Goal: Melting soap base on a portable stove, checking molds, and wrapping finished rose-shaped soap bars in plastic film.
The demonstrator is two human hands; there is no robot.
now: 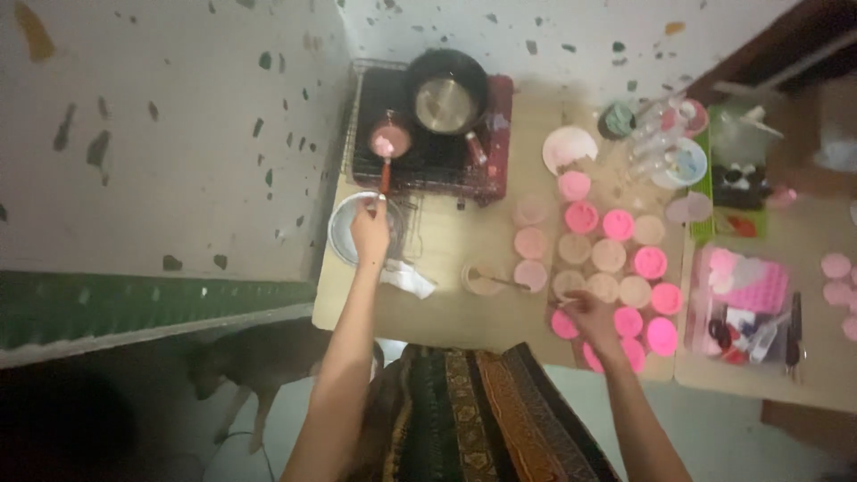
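**Saucepan Handle Held, Cups Touched**

At centre frame, the red handle of a small saucepan [390, 141] on the stove [428, 156] was gripped by the left hand [370, 230], above a metal bowl [344, 234]. Farther right, pink cups [616, 268] were touched by the right hand [591, 312], fingers curled; what they pinched could not be told.

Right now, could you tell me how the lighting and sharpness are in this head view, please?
In the head view the light is dim with a pink cast; the lower left corner falls into deep shadow. The whole frame is soft: the left hand at the small pan's red handle and the right hand over the pink cups lack fine detail. The metal lid shows mild glare.
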